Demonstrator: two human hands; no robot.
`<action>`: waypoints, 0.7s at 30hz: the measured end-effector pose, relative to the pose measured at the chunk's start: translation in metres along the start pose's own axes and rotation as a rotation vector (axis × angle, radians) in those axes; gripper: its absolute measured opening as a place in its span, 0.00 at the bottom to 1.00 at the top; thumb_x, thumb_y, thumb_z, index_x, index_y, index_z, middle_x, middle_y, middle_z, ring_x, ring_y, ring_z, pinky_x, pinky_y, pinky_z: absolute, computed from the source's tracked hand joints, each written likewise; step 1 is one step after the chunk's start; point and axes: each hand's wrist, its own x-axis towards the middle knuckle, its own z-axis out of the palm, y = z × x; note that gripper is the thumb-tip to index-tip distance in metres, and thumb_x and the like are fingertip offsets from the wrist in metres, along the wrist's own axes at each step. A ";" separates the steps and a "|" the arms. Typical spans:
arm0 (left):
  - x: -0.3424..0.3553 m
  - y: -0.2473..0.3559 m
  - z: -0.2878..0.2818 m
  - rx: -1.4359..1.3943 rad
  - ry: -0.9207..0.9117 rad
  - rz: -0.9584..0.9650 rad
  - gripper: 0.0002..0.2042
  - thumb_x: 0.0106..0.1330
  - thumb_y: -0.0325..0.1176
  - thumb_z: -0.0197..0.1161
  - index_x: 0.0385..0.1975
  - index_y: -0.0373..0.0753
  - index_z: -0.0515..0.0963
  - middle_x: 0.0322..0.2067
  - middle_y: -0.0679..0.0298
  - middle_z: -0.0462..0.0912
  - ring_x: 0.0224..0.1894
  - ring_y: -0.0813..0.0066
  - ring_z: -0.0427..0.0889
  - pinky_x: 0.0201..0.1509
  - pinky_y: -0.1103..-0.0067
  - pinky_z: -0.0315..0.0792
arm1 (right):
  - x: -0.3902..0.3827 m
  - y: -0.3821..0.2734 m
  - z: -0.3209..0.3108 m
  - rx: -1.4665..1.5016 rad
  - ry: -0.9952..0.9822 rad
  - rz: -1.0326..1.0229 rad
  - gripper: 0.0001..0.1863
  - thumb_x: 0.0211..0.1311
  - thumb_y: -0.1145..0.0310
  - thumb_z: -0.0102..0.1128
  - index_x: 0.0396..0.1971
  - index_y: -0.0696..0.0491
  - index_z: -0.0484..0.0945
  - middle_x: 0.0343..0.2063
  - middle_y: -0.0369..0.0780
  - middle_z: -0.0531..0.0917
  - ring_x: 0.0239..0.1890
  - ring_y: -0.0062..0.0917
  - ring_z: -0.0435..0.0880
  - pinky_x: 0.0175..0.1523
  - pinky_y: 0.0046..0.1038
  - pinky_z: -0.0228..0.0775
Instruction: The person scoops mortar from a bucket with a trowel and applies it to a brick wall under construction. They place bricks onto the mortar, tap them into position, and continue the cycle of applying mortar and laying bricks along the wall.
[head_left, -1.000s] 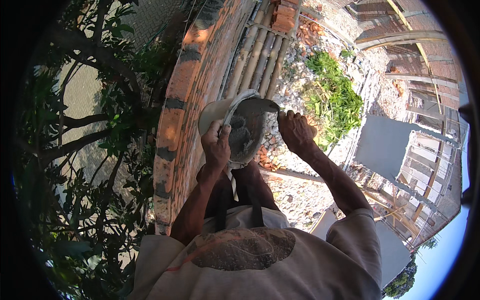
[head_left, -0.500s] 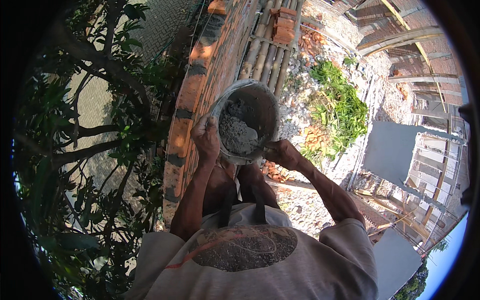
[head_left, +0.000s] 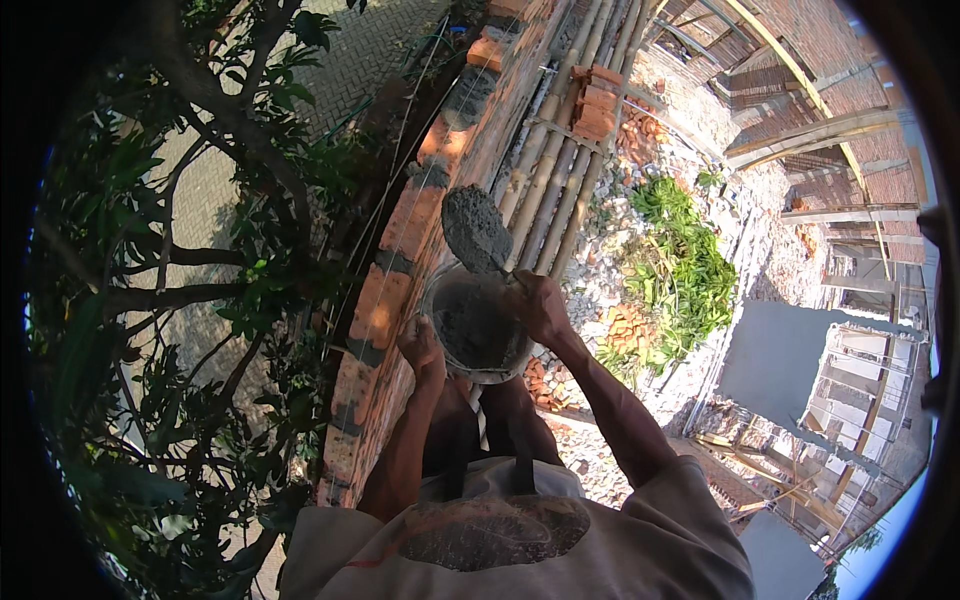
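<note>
My left hand (head_left: 422, 350) is closed on the left rim of a grey bucket (head_left: 482, 377), which hangs in front of my legs. Wet grey mortar shows dimly in its shaded inside. In my right hand (head_left: 541, 308), fingers wrapped round the handle, is a trowel (head_left: 495, 257) whose blade carries a heap of mortar (head_left: 470, 222). The blade is beyond the bucket's far rim, close to the brick wall (head_left: 412, 222). Patches of grey mortar lie between and on the orange bricks along the wall's top.
Bamboo poles (head_left: 560, 140) run beside the wall, with a stack of orange bricks (head_left: 597, 105) on them. A taut string follows the wall's left edge. Tree branches (head_left: 190, 260) crowd the left. Rubble and green leaves (head_left: 675, 270) lie below on the right.
My right hand has lifted the mortar-loaded trowel out of the bucket, toward the wall. My left hand and the bucket have come lower in view, nearer my body.
</note>
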 end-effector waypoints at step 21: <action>-0.048 0.003 -0.053 -0.034 -0.019 -0.172 0.12 0.67 0.29 0.53 0.21 0.40 0.61 0.20 0.74 0.54 0.23 0.84 0.52 0.26 0.81 0.50 | 0.084 -0.008 0.110 1.399 -0.311 0.305 0.17 0.75 0.56 0.42 0.43 0.54 0.73 0.23 0.35 0.76 0.19 0.21 0.75 0.22 0.26 0.71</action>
